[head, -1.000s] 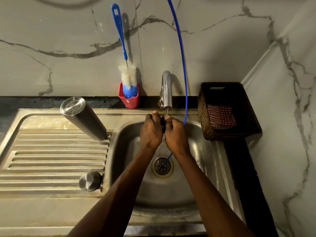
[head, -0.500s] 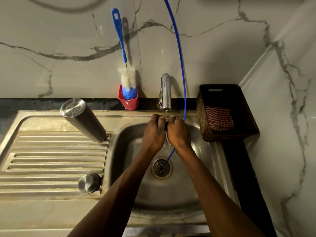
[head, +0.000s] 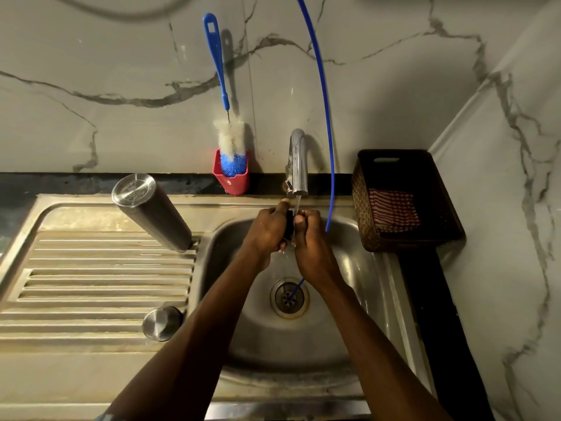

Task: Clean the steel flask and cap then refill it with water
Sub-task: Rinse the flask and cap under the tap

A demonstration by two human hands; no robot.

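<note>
We see the sink [head: 358, 299] in the middle, with a ribbed drainboard [head: 91, 284] on its left. Both forearms reach from the near edge to the far side of the basin, and they meet just under the tap [head: 298, 165], where a thin stream of water falls. The left hand [head: 268, 230] and the right hand [head: 311, 238] are curled and pressed toward each other, and together they grip a small dark part [head: 289, 226]; what it is we cannot tell. The flask [head: 151, 212] stands upside down on the far drainboard, well apart from the hands. Its round base has stamped writing, too small to read. The steel cap [head: 162, 323] lies on the near drainboard, just beside the basin.
</note>
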